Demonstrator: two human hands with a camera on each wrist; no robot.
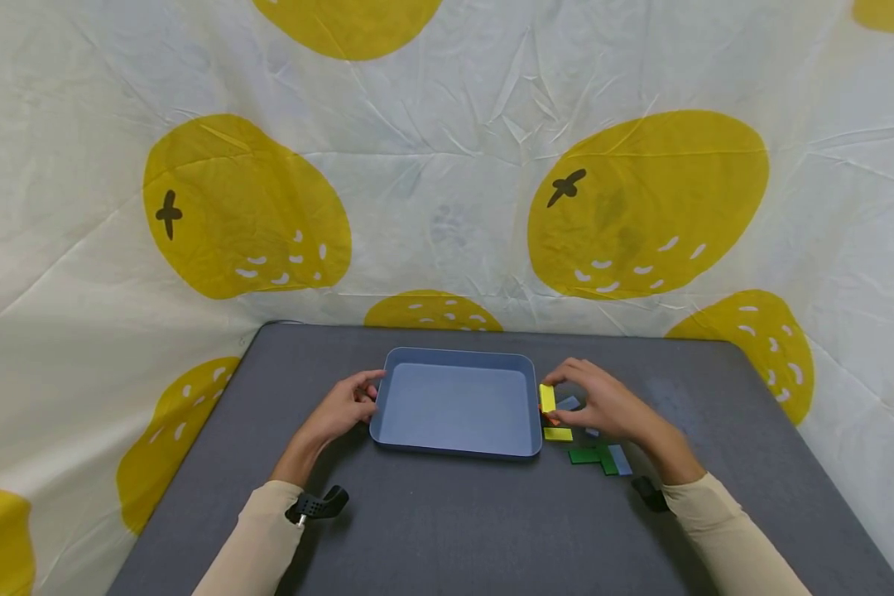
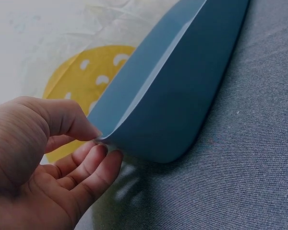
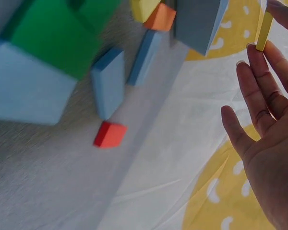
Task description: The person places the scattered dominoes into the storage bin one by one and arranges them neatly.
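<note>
Patterned cloth [image 1: 439, 207] behind; dark table [image 1: 447, 530] in front of it. Tray [image 1: 454, 406] lies on the table between my hands, its inside bare. My left hand [image 1: 341, 411] pinches its left rim, thumb on the edge, fingertips on the outer wall. My right hand [image 1: 602, 402] pinches a yellow block [image 1: 547, 399] between thumb and fingertips, just beside the tray's right wall.

Loose on the table to the right: green [image 1: 584, 456], one piece or two, I cannot tell; a blue block [image 1: 621, 460] against it; a second yellow [image 1: 558, 434] just off the tray's near right corner; orange [image 3: 160, 17] close to that; red [image 3: 110, 134], smallest.

Risks, as I judge them: the held yellow is thin and caught at its ends, so an uneven squeeze could twist it loose. The right wall stands close; carried too low, the block could knock it. A tug from the left pinch could skid or tilt the tray. A dropped right palm might scatter the loose pieces.

Pose: forearms come in from both near corners, slanting inward. Right-hand lower fingers spread apart, clear of the block. Left fingers bent, gathered at the rim.
</note>
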